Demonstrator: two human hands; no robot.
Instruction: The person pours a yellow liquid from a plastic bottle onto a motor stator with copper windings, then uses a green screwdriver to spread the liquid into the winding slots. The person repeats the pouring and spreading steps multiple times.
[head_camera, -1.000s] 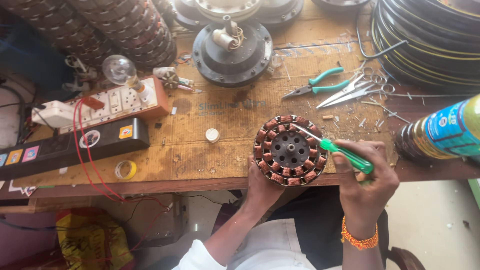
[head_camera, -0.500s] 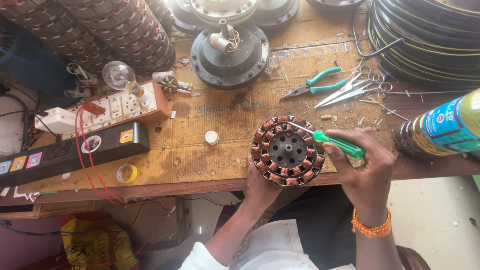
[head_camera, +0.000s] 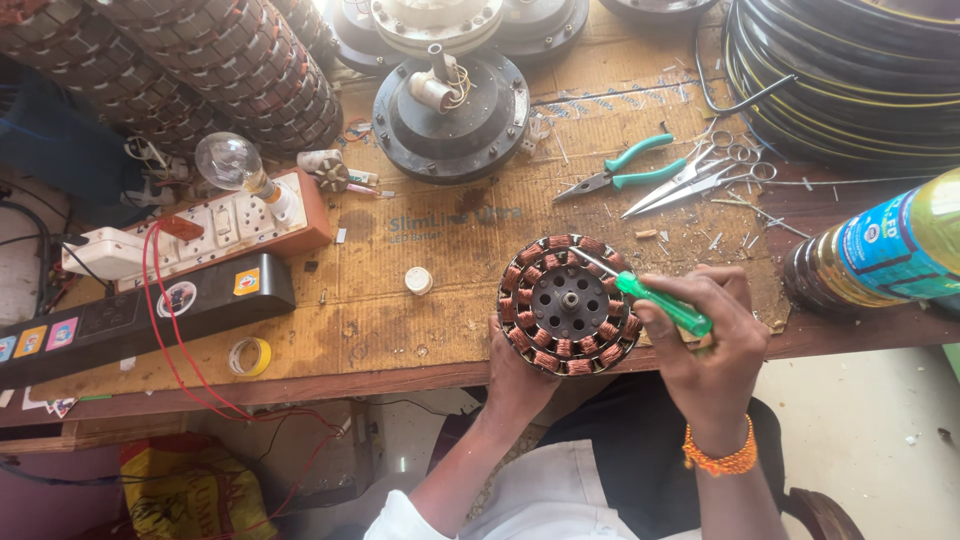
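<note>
**Screwdriver at the motor windings**

Your left hand (head_camera: 520, 365) cups the wound motor core (head_camera: 570, 305) at the bench (head_camera: 400, 330) front edge. Right hand (head_camera: 715, 335) grips the green screwdriver (head_camera: 660, 303), tip at the coils (top right). Judged: probing step; next needs steady, light pressure.

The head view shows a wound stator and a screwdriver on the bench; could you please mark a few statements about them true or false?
1. The right hand holds a green-handled screwdriver. True.
2. The screwdriver tip points at the glass bulb. False: it rests on the stator, at its upper copper coils.
3. The left hand grips the stator's near edge. True.
4. The green-handled pliers lie on the stator. False: they lie apart, farther back on the bench.
</note>
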